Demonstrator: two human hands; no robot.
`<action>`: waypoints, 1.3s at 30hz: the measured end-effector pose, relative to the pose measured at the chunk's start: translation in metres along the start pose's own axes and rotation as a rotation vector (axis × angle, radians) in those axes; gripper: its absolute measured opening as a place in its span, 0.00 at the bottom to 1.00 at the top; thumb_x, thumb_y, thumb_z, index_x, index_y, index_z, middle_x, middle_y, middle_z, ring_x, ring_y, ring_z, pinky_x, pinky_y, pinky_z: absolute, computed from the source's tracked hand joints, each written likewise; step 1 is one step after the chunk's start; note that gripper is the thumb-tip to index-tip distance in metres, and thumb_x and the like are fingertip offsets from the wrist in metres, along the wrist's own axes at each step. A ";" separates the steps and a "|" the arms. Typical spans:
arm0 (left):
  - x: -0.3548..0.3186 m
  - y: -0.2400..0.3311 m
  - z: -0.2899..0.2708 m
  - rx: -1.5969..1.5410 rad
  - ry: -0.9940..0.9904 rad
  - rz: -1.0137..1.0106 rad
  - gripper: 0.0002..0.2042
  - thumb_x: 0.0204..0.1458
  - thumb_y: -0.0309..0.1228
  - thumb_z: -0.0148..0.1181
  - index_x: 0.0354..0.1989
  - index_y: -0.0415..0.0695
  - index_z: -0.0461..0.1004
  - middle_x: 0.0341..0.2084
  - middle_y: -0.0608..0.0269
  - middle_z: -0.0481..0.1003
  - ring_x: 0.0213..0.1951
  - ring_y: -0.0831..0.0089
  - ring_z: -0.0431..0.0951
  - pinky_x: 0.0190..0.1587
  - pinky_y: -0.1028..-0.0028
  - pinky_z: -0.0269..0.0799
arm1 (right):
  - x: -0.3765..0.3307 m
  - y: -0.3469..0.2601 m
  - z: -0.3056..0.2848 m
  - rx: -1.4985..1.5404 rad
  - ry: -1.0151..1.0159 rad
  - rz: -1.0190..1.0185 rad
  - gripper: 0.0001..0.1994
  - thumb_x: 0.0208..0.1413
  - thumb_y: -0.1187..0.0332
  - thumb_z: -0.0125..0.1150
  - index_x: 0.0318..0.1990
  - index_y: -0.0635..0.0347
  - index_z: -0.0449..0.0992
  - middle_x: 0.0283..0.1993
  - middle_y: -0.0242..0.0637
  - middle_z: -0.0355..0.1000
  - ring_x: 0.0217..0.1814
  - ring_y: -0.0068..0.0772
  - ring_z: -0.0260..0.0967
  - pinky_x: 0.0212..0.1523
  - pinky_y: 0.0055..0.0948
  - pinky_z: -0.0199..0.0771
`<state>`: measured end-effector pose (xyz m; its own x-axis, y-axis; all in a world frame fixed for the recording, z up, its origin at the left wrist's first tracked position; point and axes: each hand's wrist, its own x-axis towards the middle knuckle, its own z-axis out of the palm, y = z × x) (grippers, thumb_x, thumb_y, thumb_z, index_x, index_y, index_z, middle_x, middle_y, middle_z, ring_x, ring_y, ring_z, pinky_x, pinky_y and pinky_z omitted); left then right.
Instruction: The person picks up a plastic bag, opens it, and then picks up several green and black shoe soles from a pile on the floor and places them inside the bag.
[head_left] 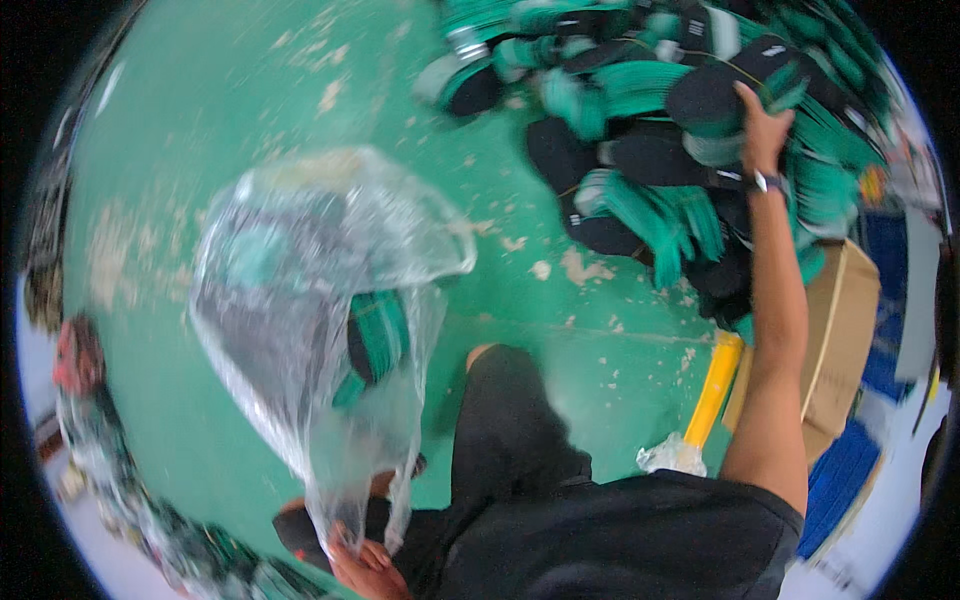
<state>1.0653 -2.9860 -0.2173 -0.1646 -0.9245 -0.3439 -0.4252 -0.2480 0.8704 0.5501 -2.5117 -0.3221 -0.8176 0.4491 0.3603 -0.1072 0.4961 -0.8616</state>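
Near the lower edge, my left hand (368,568) is closed on the gathered edge of a large clear plastic bag (255,330). The bag spreads over the floor in front of my knee, and a banded bundle of green and black insoles (378,338) shows in it. My right hand (766,130), with a watch on its wrist, reaches far right into a heap of insole bundles (630,90). Its fingers close round the edge of one black-topped insole bundle (705,100) on the heap. The palm side of that grip is hidden.
The floor (290,90) is green with worn pale patches. A yellow tube (713,388) lies beside a cardboard box (842,330) under my right arm, with crumpled plastic (668,455) at its end. More bagged goods (125,460) line the left side.
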 end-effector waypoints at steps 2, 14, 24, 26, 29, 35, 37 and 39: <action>0.003 -0.011 -0.022 0.046 -0.064 0.052 0.19 0.61 0.35 0.37 0.55 0.36 0.63 0.05 0.73 0.49 0.06 0.84 0.49 0.09 0.83 0.48 | -0.065 -0.064 0.012 0.229 -0.331 0.037 0.41 0.42 0.62 0.68 0.61 0.68 0.51 0.51 0.46 0.65 0.47 0.33 0.67 0.47 0.29 0.70; -0.023 -0.063 -0.052 -0.282 -0.384 0.100 0.21 0.63 0.39 0.32 0.62 0.46 0.55 0.06 0.73 0.51 0.06 0.82 0.50 0.09 0.82 0.51 | -0.452 -0.213 0.149 0.241 -2.235 -0.798 0.51 0.31 0.48 0.68 0.63 0.63 0.50 0.50 0.57 0.64 0.53 0.53 0.62 0.52 0.39 0.62; -0.002 -0.073 -0.091 -0.312 -0.595 0.083 0.25 0.62 0.40 0.36 0.63 0.39 0.50 0.07 0.70 0.55 0.09 0.79 0.57 0.13 0.79 0.59 | -0.443 -0.241 0.262 0.248 -1.124 0.127 0.48 0.37 0.46 0.64 0.55 0.80 0.51 0.52 0.64 0.63 0.51 0.54 0.66 0.53 0.36 0.65; 0.000 -0.075 -0.091 -0.345 -0.636 0.024 0.25 0.62 0.41 0.36 0.64 0.39 0.49 0.08 0.69 0.55 0.10 0.78 0.57 0.14 0.78 0.60 | -0.468 -0.240 0.252 0.623 -1.087 0.303 0.41 0.42 0.53 0.65 0.54 0.77 0.52 0.49 0.53 0.66 0.47 0.42 0.68 0.48 0.32 0.68; 0.000 -0.073 -0.093 -0.251 -0.638 0.011 0.25 0.62 0.41 0.36 0.64 0.39 0.49 0.07 0.69 0.55 0.10 0.78 0.58 0.13 0.78 0.59 | -0.492 -0.251 0.250 0.574 -1.113 0.407 0.32 0.43 0.58 0.65 0.50 0.73 0.60 0.48 0.46 0.67 0.45 0.30 0.66 0.46 0.28 0.69; 0.004 -0.059 -0.071 -0.269 -0.477 0.076 0.23 0.59 0.35 0.37 0.62 0.42 0.54 0.14 0.65 0.62 0.06 0.81 0.53 0.07 0.83 0.48 | -0.466 -0.321 0.388 0.365 -0.571 -0.047 0.33 0.43 0.56 0.57 0.52 0.74 0.61 0.55 0.59 0.61 0.61 0.51 0.55 0.59 0.42 0.55; 0.004 -0.041 -0.061 -0.045 -0.350 0.214 0.23 0.56 0.32 0.38 0.62 0.41 0.55 0.28 0.59 0.67 0.10 0.83 0.58 0.12 0.85 0.53 | -0.425 -0.328 0.367 0.224 -0.815 -0.374 0.30 0.41 0.55 0.58 0.46 0.73 0.67 0.47 0.63 0.66 0.51 0.56 0.63 0.50 0.43 0.63; 0.011 -0.042 -0.059 0.283 -0.254 0.571 0.25 0.53 0.29 0.38 0.62 0.41 0.55 0.39 0.55 0.68 0.14 0.84 0.61 0.20 0.83 0.61 | -0.384 -0.314 0.276 0.411 -1.169 -0.407 0.23 0.42 0.57 0.57 0.41 0.69 0.70 0.37 0.59 0.70 0.39 0.58 0.67 0.39 0.43 0.68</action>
<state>1.1335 -3.0028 -0.2370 -0.6212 -0.7827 0.0399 -0.4198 0.3753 0.8264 0.7412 -3.0455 -0.2884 -0.6687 -0.6903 0.2765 -0.4563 0.0873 -0.8856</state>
